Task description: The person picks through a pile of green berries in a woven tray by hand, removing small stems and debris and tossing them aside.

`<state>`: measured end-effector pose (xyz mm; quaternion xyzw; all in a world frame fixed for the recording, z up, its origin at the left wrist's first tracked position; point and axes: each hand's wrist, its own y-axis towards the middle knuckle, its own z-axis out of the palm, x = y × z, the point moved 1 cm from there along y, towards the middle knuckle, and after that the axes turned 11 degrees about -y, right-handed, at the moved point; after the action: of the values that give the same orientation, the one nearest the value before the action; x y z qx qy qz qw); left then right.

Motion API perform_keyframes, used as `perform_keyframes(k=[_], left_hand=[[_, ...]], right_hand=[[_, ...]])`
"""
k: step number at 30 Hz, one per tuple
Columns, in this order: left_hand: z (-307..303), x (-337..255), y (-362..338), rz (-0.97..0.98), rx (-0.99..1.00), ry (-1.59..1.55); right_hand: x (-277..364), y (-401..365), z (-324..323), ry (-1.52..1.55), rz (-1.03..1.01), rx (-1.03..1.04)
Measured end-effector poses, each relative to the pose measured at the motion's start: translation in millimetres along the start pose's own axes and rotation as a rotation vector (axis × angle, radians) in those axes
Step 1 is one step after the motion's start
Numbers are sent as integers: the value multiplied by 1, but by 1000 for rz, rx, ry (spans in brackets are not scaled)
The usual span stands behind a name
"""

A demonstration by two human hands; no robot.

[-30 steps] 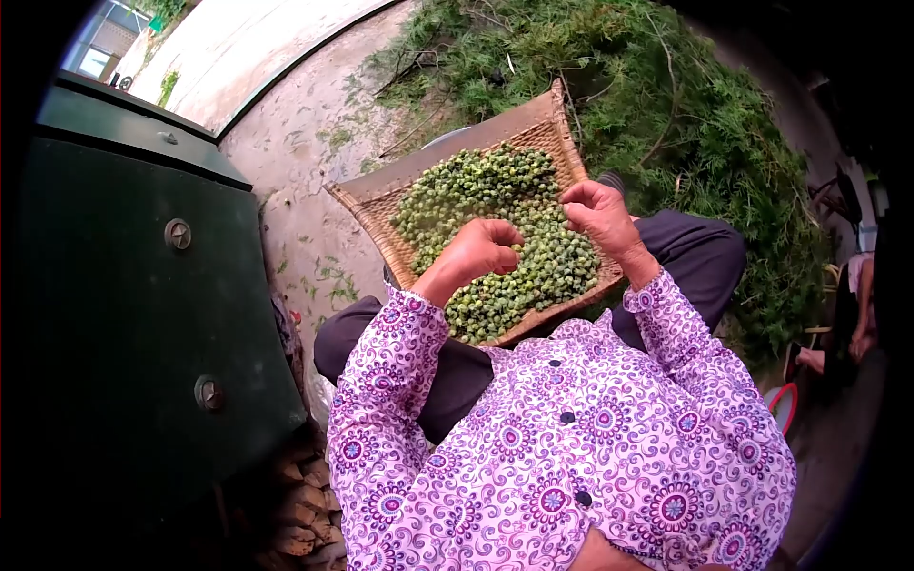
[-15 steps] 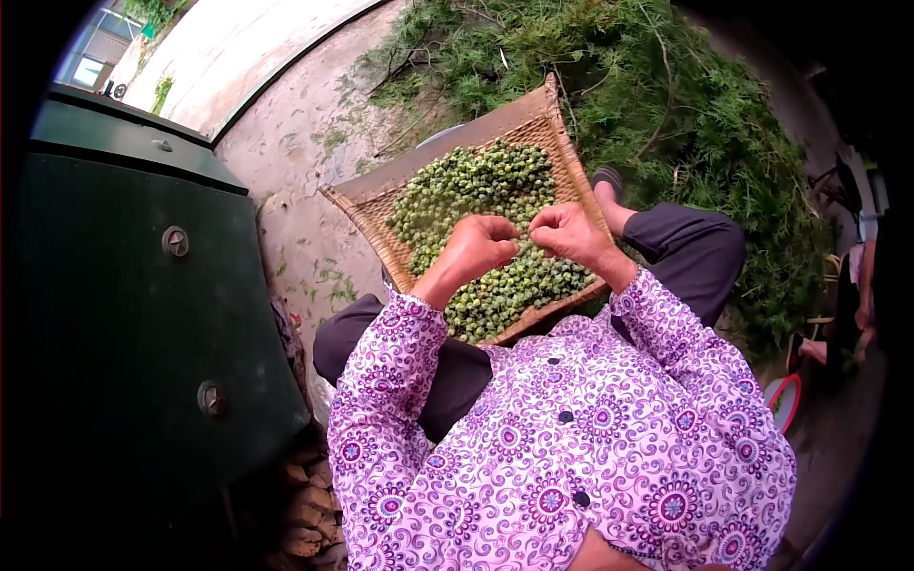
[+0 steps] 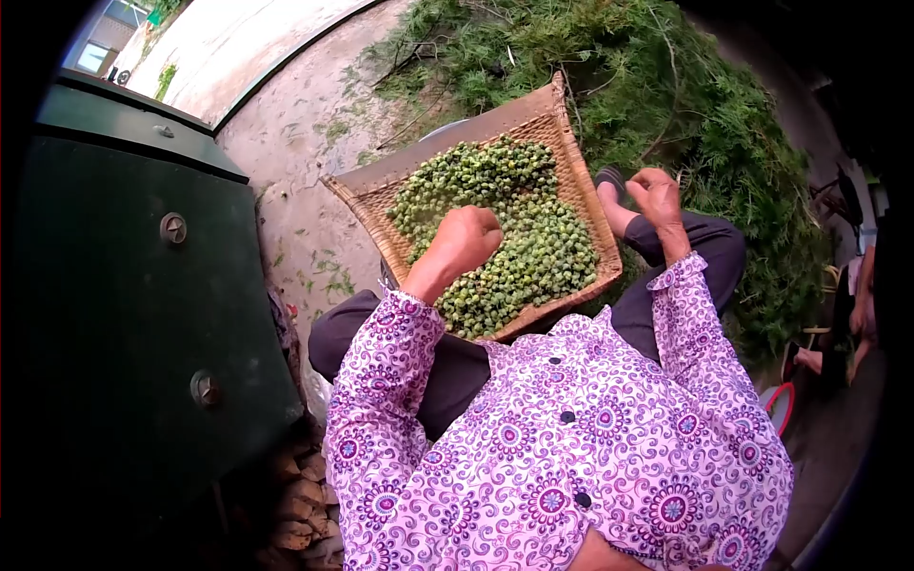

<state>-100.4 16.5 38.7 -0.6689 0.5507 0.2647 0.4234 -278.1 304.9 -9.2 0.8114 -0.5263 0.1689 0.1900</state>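
Observation:
A woven basket with a flat front edge rests tilted across my lap. Many small round green fruits lie in it. Over the middle of the fruits is my left hand, its fingers curled together; whatever they may hold is hidden. My right hand is raised beyond the basket's right side, near my foot and the green branches. Its fingers are pinched together, and I cannot make out anything between them.
Cut leafy branches are heaped on the ground ahead and to the right. A dark green metal cabinet stands at the left, with split firewood below it. A red-rimmed container is at the lower right.
My right hand has moved from above the fruits to the right, past the basket's edge. My left hand has shifted slightly left and stays over the fruits.

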Motion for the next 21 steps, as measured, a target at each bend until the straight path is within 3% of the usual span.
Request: perform_keyframes(k=[2,4,6,13,18,21], left_hand=[[-8,-5,-3,18,-83,-112],[-16,-11,-3,-2,-110,-121],[-21,-11,-4,-14,-117,-128],[-27,-8,-14,16,-147,-109],[-24,-3,-17,38,-110,-67],[-25,-5,-17,33,-102,-29]], right_hand=[[56,-15,21,120,-171,143],[92,-34,57,162,-481,250],[114,-51,88,74,-534,369],[147,-62,128,-364,-337,784],[144,-64,125,-349,-327,801],[136,-59,118,-168,-323,764]])
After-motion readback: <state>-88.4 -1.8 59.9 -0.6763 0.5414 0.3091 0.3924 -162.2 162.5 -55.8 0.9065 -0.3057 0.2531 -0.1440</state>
